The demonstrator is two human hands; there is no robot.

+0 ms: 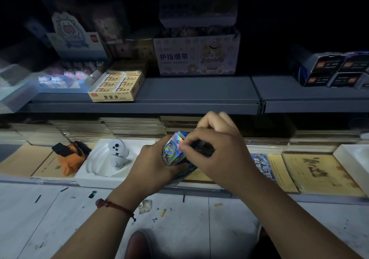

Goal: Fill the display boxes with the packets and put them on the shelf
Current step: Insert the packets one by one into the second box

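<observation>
A stack of shiny holographic packets (pixel 173 150) stands upright between my two hands, low over the bottom shelf. My left hand (pixel 153 164) grips the stack from the left and below. From the right, my right hand (pixel 217 148) closes over it, thumb and forefinger pinching the top edge of the front packet. Behind the packets a dark box (pixel 203 148) shows partly, mostly hidden by my right hand. Dark display boxes (pixel 329 71) stand stacked at the right end of the grey shelf (pixel 199 97).
The grey shelf bears a yellow eraser box (pixel 116 88), a finger-bandage box (pixel 196 56) and a tray of small figures (pixel 63 77). Below lie stacks of brown notebooks (pixel 319 170), a white toy (pixel 117 152) on a tray and an orange pouch (pixel 68 158). Scraps litter the floor.
</observation>
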